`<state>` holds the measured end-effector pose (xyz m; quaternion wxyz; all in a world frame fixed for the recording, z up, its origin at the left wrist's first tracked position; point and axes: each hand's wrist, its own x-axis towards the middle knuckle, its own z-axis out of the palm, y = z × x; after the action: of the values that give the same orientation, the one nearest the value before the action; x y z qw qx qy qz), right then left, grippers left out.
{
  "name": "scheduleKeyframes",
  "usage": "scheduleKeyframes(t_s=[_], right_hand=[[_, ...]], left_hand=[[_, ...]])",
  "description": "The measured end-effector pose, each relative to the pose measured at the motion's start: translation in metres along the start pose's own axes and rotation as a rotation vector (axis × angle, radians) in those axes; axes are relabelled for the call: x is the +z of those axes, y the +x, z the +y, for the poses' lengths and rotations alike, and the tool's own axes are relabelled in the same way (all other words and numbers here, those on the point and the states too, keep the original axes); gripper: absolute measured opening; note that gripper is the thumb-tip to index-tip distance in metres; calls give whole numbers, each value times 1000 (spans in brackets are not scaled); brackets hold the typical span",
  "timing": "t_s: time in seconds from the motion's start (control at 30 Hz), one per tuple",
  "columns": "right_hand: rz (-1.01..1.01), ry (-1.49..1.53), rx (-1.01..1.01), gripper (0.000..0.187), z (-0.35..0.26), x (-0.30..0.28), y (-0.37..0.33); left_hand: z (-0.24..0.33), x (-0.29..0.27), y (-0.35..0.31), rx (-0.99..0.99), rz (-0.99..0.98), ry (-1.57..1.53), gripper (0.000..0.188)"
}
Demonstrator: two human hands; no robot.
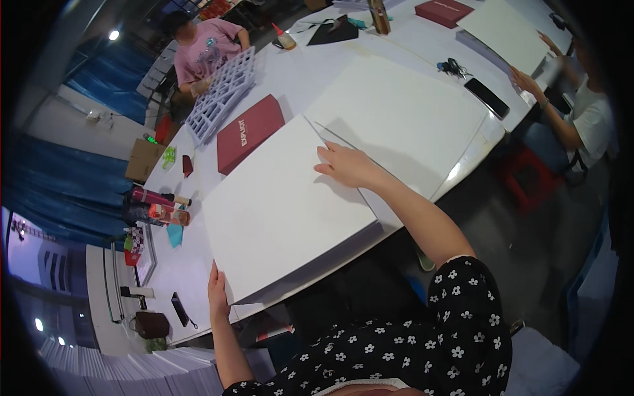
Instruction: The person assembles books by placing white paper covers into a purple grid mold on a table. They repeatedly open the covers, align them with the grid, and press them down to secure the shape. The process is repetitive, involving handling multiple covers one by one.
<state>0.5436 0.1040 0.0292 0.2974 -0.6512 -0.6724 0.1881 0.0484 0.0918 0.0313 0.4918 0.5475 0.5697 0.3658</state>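
Observation:
A large, flat white box [290, 211] lies at the table's near edge in front of me, its near side wall in shadow. My left hand [217, 292] holds the box by its left edge, near the front corner, and part of its fingers is hidden by that side. Over the right part of the box reaches my right hand [345, 165], fingers spread and resting on the top near the right edge. Just beyond that edge lies another wide white panel or box [403, 112], partly shaded by my arm.
A dark red box [249, 134] and a white grid tray [224, 92] stand beyond the white box. Bottles [158, 204] and a phone [179, 309] are at the left. Another phone [487, 98] lies right. One person [208, 53] sits across; another [581, 112] handles a white panel.

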Motion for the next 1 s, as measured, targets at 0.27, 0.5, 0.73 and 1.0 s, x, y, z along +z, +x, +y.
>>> scheduleKeyframes(t_s=[0.27, 0.5, 0.73, 1.0], right_hand=[[-6, -110, 54, 58, 9, 16, 100], [20, -277, 68, 69, 26, 34, 144], [-88, -492, 179, 87, -9, 33, 147], [-245, -655, -85, 82, -117, 116, 165]], left_hand=[[-1, -2, 2, -10, 6, -39, 51], [-11, -10, 8, 13, -18, -99, 57], [-3, -6, 0, 69, -42, -220, 64], [-21, -9, 4, 110, -82, -443, 62]])
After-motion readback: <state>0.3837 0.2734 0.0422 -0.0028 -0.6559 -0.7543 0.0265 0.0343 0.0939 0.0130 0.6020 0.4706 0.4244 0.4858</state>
